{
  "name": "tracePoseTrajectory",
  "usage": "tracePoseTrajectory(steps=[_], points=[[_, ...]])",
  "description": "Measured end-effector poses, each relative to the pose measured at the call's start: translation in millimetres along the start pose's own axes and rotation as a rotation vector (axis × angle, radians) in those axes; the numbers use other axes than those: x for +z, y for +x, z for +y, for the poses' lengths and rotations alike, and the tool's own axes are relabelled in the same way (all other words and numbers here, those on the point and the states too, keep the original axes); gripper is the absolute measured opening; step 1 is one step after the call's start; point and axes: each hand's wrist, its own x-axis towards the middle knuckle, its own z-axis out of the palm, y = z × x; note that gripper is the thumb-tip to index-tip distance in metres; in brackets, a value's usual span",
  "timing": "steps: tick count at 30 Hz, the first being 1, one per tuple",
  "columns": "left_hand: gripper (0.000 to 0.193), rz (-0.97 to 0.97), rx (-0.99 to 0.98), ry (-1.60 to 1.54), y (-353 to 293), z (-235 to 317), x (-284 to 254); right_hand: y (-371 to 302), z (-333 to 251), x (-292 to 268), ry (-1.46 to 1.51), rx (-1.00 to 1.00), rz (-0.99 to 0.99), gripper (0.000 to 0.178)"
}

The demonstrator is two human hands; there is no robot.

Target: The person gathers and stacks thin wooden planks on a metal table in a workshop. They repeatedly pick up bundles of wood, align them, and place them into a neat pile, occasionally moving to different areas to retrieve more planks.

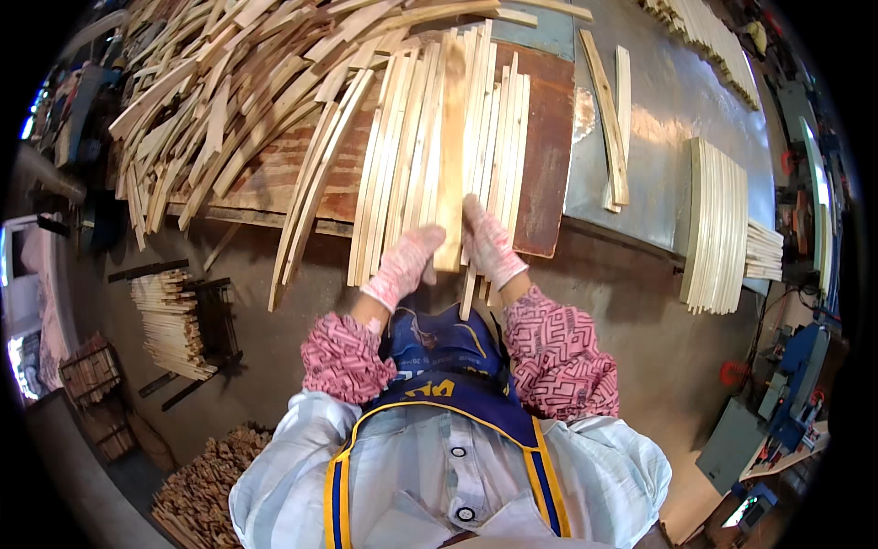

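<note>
A wide, flat wooden board lies lengthwise on top of a row of narrower wooden slats, its near end jutting past the table edge toward me. My left hand, in a pinkish-white glove, closes on the board's left edge by the near end. On the opposite edge, slightly farther up, my right hand in a matching glove grips it. Some fingertips are hidden by the board and the hands. More slats lie side by side to the right of the board.
A large jumbled heap of wooden strips covers the table's far left. At right, a metal tabletop carries loose strips and a neat slat stack. Bundled sticks stand low at left; a pile of wood pieces lies lower left.
</note>
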Motion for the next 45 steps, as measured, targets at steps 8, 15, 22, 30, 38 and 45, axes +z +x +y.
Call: tracePoseTrajectory(steps=[8,15,22,30,38,45], points=[[0.048,0.097,0.058,0.623,-63.6,-30.0,-30.3,-71.3,58.0,-7.0,-0.231,0.187,-0.120,0.031],[0.030,0.303,0.491,0.717,-133.5,-15.7,-95.5,-120.5,83.8,86.0,-0.245,0.209,-0.253,0.030],[0.057,0.417,0.455,0.102,-211.2,-91.8,-265.2,-138.5,196.9,209.7,-0.606,0.124,-0.435,0.039],[0.057,0.584,0.433,-0.733,-289.8,-126.4,-416.4,-147.3,294.1,378.8,-1.718,-0.789,-0.566,0.098],[0.052,0.547,0.600,-0.949,-314.4,-141.6,-505.1,-97.4,352.8,451.7,-1.659,-0.439,-0.731,0.096],[0.039,0.845,0.618,-0.462,-341.3,-133.9,-599.0,-53.9,375.1,592.2,-1.344,-0.091,-0.964,0.080]])
